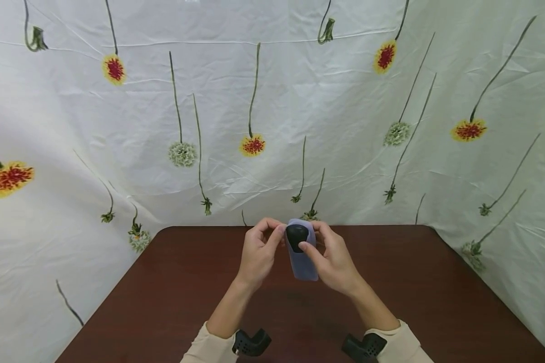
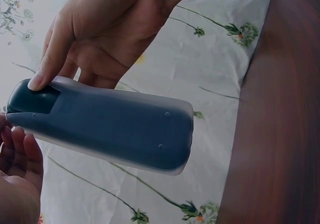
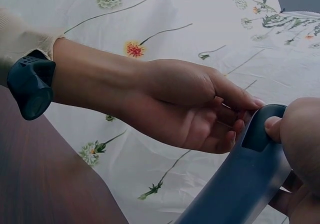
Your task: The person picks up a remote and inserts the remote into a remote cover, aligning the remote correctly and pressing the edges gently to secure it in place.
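Above the table, both hands meet at a slim, long object in a translucent bluish-lavender sleeve [image 1: 305, 267], its exact kind unclear. A glossy dark rounded end [image 1: 296, 237] shows through the sleeve's cut-out at the top. My right hand [image 1: 335, 259] holds it, thumb pressed on the dark end and fingers behind. With thumb and forefinger, my left hand [image 1: 258, 254] pinches the sleeve's edge beside the dark end. In the left wrist view the sleeve [image 2: 115, 121] has small round dots on its flat side. The left hand's other fingers curl loosely in the right wrist view.
A dark reddish-brown table [image 1: 186, 302] lies beneath the hands. Behind and around it hangs a white cloth [image 1: 272, 101] printed with flowers. Each forearm wears a black wrist device, such as the left one [image 1: 252, 343], over a cream sleeve cuff [image 1: 213, 345].
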A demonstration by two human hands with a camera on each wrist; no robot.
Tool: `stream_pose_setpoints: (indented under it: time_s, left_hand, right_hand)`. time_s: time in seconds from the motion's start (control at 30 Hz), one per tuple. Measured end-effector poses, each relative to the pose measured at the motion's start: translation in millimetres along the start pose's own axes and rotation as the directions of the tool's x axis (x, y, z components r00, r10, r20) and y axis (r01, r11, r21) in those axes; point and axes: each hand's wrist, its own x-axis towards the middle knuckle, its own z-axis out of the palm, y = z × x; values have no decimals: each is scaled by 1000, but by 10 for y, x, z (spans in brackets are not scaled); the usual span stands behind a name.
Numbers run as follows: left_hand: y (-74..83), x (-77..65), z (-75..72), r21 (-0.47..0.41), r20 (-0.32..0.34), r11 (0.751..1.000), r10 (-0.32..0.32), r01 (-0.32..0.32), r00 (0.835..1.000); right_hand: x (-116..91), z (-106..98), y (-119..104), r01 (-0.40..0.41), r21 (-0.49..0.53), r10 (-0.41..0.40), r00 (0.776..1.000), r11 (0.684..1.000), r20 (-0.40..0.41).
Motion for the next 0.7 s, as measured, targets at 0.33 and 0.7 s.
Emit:
stream_pose_setpoints:
  time_s: [0.33, 0.7]
  left_hand:
    - [5, -7, 15, 9, 14, 999, 36, -36, 999]
    - [-38, -20, 5, -37, 180, 991, 135, -131, 974]
  right_hand:
    - [-6, -24, 0, -23, 44, 22, 1000, 999, 6]
    - [14, -46, -11, -29, 154, 42, 996, 988, -80]
